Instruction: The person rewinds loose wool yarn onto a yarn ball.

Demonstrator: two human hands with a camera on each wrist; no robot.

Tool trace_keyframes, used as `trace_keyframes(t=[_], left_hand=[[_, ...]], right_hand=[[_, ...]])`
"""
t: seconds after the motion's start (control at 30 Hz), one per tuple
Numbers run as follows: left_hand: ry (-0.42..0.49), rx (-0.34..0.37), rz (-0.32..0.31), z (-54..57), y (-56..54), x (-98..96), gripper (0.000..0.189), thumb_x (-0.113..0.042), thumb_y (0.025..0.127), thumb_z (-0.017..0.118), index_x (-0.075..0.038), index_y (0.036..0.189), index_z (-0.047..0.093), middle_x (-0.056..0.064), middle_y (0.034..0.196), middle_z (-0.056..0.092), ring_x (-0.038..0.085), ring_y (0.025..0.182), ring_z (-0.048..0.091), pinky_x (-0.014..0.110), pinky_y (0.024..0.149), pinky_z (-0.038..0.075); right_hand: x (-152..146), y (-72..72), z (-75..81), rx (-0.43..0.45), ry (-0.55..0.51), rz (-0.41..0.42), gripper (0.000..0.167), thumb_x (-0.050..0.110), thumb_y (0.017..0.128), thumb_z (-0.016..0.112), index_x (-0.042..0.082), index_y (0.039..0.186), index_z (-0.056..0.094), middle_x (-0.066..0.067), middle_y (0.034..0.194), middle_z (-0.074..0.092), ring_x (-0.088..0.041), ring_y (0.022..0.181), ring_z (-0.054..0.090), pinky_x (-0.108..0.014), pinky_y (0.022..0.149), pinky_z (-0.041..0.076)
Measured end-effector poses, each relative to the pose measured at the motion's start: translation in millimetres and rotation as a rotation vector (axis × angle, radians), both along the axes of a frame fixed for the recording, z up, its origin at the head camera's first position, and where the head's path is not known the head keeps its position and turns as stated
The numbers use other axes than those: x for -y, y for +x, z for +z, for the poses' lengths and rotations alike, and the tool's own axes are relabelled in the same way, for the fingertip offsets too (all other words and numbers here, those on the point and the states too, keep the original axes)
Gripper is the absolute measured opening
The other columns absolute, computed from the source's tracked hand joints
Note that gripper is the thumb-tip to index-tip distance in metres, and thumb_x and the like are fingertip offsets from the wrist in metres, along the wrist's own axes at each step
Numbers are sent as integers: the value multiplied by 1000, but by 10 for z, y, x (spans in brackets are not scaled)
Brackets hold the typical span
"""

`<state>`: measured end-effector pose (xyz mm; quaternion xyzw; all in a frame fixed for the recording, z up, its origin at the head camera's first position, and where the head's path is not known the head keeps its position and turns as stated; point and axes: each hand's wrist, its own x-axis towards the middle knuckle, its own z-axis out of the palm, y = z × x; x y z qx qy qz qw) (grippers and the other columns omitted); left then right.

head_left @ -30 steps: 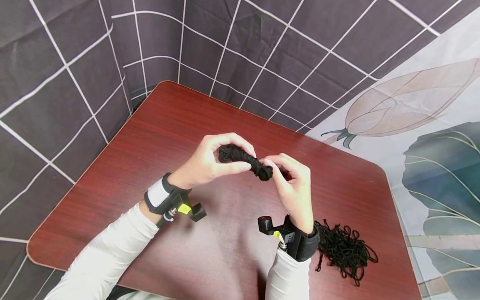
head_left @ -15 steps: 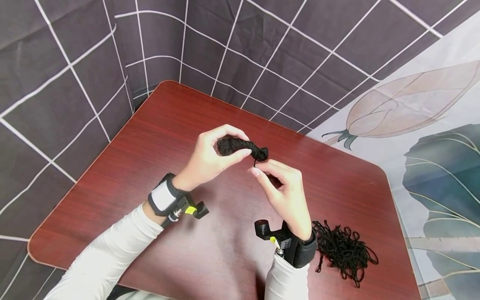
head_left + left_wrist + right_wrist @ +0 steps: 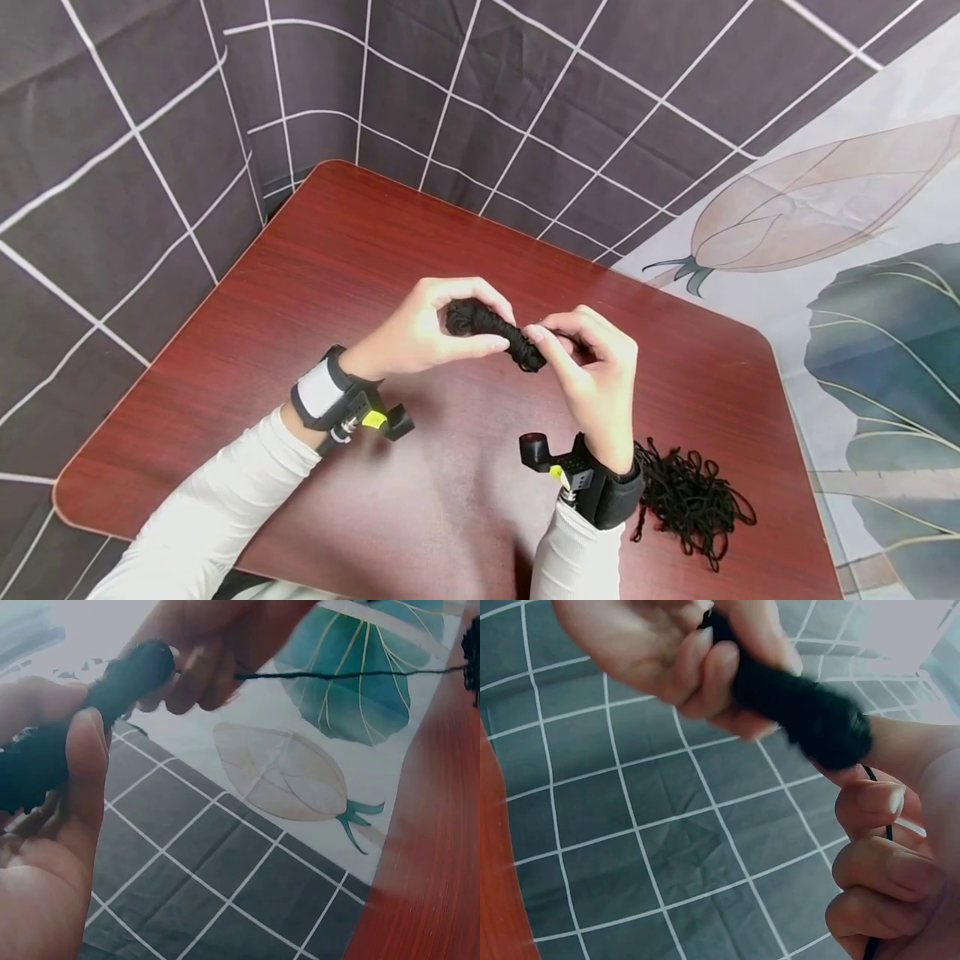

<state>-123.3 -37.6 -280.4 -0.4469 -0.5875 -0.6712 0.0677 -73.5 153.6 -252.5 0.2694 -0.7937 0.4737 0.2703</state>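
A wound bundle of black cord (image 3: 468,317) is held above the table by my left hand (image 3: 408,333), fingers over it and thumb below. At the bundle's right end, my right hand (image 3: 606,383) pinches a single strand between thumb and index finger. In the right wrist view that strand (image 3: 889,831) passes behind the curled fingers and out below them. The left wrist view shows the strand (image 3: 330,674) stretched from the right hand toward a dark heap at the edge. Part of the bundle is hidden behind the left fingers.
A loose heap of black cord (image 3: 693,504) lies on the reddish-brown table (image 3: 360,225), beside the right wrist. Dark grid-patterned cloth (image 3: 495,108) hangs behind and to the left. A white printed cloth (image 3: 795,333) hangs at the right.
The right hand dipped below the bundle with the strand, then came back up to its right end. The bundle rose and levelled midway, and now slants down to the right again.
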Motion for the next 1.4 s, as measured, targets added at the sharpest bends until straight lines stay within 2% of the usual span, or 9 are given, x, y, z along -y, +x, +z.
trace_keyframes(t=[0.23,0.37,0.5,0.67,0.8,0.93,1.1,1.23,1.4], left_hand=[[78,51,-74,-78,-53,5,24,14,76,71,3,97,65,9,91,66,22,73,60,34,63,52],[156,125,-61,-160,-106,-10,23,10,80,70,0,99,64,10,93,65,26,65,60,38,58,53],[211,153,53,-119,-76,-9,22,10,80,70,3,100,63,13,94,64,29,66,61,39,59,55],[178,97,230,8,5,-27,22,14,77,71,9,97,62,16,91,64,24,74,62,33,66,55],[106,82,266,41,35,-37,22,13,76,72,9,95,63,17,90,64,21,75,62,29,68,53],[34,35,234,39,40,-32,21,10,76,74,6,94,64,14,89,65,19,75,60,28,67,51],[-9,-42,110,27,29,-22,22,11,74,75,4,92,65,11,88,65,18,79,60,30,72,50],[-4,-32,-6,-35,-5,-21,23,11,74,75,3,93,65,8,88,66,18,80,60,33,71,51],[42,-5,-78,-177,-96,-44,24,6,76,76,-5,95,67,2,92,66,20,83,61,36,71,52]], right_hand=[[-64,-91,-105,51,-33,77,9,-10,85,65,-3,80,68,-5,69,57,-12,59,45,-23,52,34],[-128,-175,-232,79,-7,82,13,-9,87,63,1,84,70,-3,70,57,-12,57,44,-24,50,33],[-144,-195,-289,103,77,70,15,-3,88,64,9,86,72,3,72,57,-11,57,41,-24,50,31],[-84,-134,-251,79,181,74,7,7,89,68,12,90,73,4,81,64,-11,65,50,-22,57,38],[-67,-82,-214,22,190,39,5,15,88,71,11,86,72,6,72,56,-8,60,45,-20,53,34],[-77,-69,-191,-30,140,7,5,10,84,75,11,80,71,7,65,48,-8,57,40,-20,50,29],[-48,-53,-129,-65,79,-24,11,0,78,77,8,75,69,5,62,45,-7,57,39,-20,50,28],[0,-4,-40,-46,0,-23,13,-5,79,74,3,72,66,1,61,43,-8,56,37,-20,50,27],[13,-25,-31,23,-73,43,11,-8,84,66,-4,75,64,-4,65,50,-11,56,40,-22,50,30]])
